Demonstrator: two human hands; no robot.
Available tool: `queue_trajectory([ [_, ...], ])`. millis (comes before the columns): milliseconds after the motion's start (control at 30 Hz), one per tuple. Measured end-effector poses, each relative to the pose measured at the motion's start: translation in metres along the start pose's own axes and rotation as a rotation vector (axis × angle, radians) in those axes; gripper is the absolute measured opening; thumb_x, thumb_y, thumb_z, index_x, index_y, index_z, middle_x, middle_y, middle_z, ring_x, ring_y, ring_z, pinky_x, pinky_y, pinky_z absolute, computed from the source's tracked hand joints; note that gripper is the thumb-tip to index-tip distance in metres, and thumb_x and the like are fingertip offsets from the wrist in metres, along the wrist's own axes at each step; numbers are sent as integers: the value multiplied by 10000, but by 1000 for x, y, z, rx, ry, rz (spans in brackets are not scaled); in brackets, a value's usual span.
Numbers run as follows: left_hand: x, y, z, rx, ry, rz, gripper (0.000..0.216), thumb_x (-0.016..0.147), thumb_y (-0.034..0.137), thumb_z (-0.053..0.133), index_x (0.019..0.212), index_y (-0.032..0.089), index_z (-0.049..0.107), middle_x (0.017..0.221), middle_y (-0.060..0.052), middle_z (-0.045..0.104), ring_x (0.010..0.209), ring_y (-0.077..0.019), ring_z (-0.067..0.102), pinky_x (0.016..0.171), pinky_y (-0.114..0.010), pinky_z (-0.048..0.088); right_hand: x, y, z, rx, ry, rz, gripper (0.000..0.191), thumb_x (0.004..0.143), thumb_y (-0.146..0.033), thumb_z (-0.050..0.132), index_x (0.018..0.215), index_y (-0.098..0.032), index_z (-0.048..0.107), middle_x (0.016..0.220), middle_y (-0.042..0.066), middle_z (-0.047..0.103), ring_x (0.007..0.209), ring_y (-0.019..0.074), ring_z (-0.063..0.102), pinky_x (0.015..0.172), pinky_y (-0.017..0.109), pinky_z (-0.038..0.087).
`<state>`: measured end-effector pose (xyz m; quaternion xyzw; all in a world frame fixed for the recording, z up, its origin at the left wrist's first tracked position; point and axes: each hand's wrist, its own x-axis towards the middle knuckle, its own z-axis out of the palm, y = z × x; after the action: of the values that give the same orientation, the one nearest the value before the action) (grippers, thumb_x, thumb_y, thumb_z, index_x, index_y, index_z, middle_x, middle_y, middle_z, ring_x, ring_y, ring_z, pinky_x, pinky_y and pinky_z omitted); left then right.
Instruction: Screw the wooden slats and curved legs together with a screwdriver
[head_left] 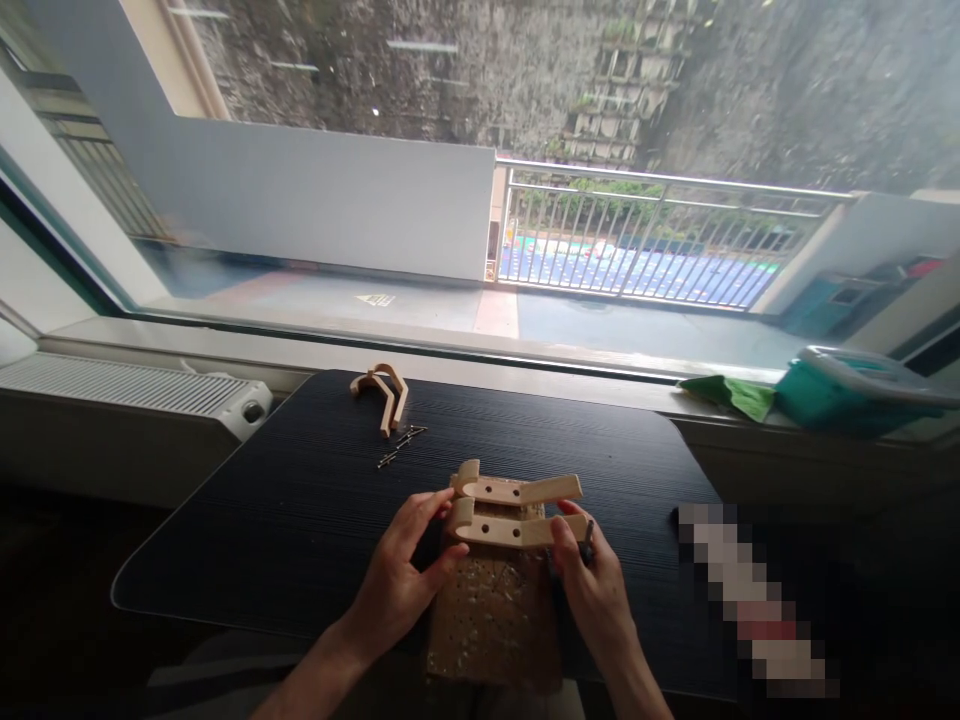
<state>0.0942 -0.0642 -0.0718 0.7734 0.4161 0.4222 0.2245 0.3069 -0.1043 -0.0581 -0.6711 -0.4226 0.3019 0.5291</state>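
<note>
Two pale, curved wooden pieces (499,532), each with two dark holes, lie side by side across a worn brown board (495,620) pitted with small holes. My left hand (405,560) holds their hooked left ends, fingers at the far side and thumb at the near side. The thumb and fingers of my right hand (592,580) close on the straight right end of the nearer piece. A small dark rod-like object (587,540) shows between those fingers; its kind cannot be made out. Further back lie two similar curved wooden pieces (386,395) and several screws (401,445).
The dark table (285,500) stands against a window sill (600,385). At the left is a white radiator (135,390). On the sill at the right are a green cloth (727,395) and a teal tub (832,395). A blurred-out patch covers the right side.
</note>
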Motion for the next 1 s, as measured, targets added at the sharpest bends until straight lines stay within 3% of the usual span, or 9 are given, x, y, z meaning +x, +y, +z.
queue_trajectory([
  [167,-8,2,-13,55,44,-21,364,840,274,556,1197,232,494,1096,-54,575,986,-173,580,885,-324,493,-4,0,-10,6,57,-11,538,718,-535,583,1074,-134,620,643,9,593,595,158,549,529,263,446],
  [333,11,-32,-40,318,219,-149,200,867,247,479,1009,163,594,979,-68,607,884,-172,594,836,-321,480,-8,6,-33,-84,120,55,554,678,-541,623,1080,-160,624,649,9,602,595,161,555,530,260,447],
  [467,39,-57,-58,660,109,-401,186,829,197,485,941,168,631,970,-78,634,921,-214,594,807,-337,450,-12,4,-39,-176,137,53,542,665,-581,607,1042,-194,647,685,23,625,625,180,570,541,271,448],
  [567,53,-60,-60,780,-19,-496,162,816,246,502,852,183,647,929,-76,644,907,-234,599,781,-351,431,-17,1,-38,-221,170,33,514,674,-588,589,1015,-210,658,700,27,632,646,188,576,548,274,447],
  [900,54,-52,-58,775,-85,-488,148,786,267,519,711,188,619,818,-46,666,805,-207,621,763,-330,407,-21,7,-48,-214,151,-9,504,660,-558,613,997,-187,663,630,3,589,562,155,531,506,255,424],
  [1000,49,-37,-65,643,-37,-466,137,784,262,514,718,192,612,711,-12,663,696,-171,620,704,-284,423,-25,2,-48,-231,164,-5,499,678,-561,591,1007,-192,658,612,-12,561,535,141,506,504,255,413],
])
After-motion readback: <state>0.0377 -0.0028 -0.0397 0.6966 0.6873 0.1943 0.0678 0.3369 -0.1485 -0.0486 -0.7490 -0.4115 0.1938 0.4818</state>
